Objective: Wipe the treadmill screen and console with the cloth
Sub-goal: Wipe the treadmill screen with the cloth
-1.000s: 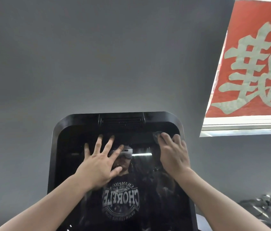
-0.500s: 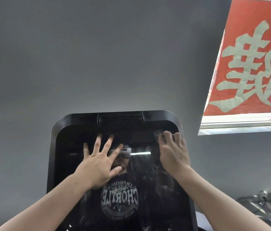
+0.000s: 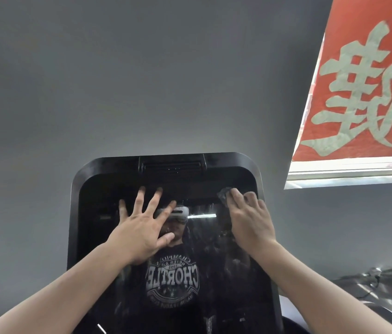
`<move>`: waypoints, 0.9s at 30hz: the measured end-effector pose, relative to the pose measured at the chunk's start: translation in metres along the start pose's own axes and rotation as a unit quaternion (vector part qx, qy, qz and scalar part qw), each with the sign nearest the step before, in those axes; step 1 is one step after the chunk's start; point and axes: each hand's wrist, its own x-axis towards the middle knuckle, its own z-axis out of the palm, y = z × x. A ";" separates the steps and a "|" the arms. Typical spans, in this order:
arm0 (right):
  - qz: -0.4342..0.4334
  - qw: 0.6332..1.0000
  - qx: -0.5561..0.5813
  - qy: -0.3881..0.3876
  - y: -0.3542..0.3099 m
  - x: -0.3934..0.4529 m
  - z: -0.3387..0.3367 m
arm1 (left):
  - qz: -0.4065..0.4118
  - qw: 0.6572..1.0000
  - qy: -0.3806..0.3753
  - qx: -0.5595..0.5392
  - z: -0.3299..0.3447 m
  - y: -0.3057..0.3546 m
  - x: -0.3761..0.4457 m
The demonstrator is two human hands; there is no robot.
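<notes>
Head view: right hand (image 3: 250, 222) seemingly presses cloth (image 3: 224, 195) near screen (image 3: 214, 273) corner, left fingers (image 3: 139, 201) spread

Glossy black screen (image 3: 226, 273), dark grey cloth (image 3: 224, 195), grey wall (image 3: 142, 80), red banner (image 3: 363, 80) (pale characters)

Screen (image 3: 214, 273) lower half free — left hand (image 3: 142, 235) blocks upper centre.
</notes>
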 end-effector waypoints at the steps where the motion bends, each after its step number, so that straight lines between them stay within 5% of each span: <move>1: 0.027 0.999 0.016 0.005 0.006 0.003 -0.004 | 0.000 1.000 -0.001 -0.001 -0.001 0.000 0.000; 3: 0.076 0.997 0.029 0.006 0.008 0.006 -0.009 | 0.001 1.000 -0.004 0.000 -0.002 0.001 -0.001; 7: -0.001 1.000 -0.003 -0.014 -0.001 -0.004 -0.004 | 0.000 1.000 -0.003 -0.007 -0.002 0.000 -0.001; 10: 0.079 0.996 0.038 -0.007 0.010 -0.003 -0.005 | 0.000 1.000 -0.001 -0.012 -0.002 0.000 0.000; 14: -0.006 1.000 -0.014 -0.014 -0.002 -0.019 0.005 | 0.000 1.000 -0.004 -0.006 -0.003 0.000 -0.001; 18: 0.072 0.997 0.027 -0.016 0.009 -0.015 0.000 | -0.001 1.000 -0.004 -0.001 -0.002 0.002 -0.001; 21: -0.003 1.000 -0.006 -0.012 -0.005 -0.025 0.010 | -0.002 1.000 -0.003 -0.003 0.000 0.000 0.000; 25: 0.091 0.994 0.057 -0.012 0.013 -0.021 0.005 | -0.002 1.000 -0.005 -0.005 -0.002 0.002 0.000; 27: 0.049 0.998 0.038 -0.028 -0.002 -0.028 0.007 | -0.002 1.000 -0.007 -0.007 -0.003 0.003 -0.002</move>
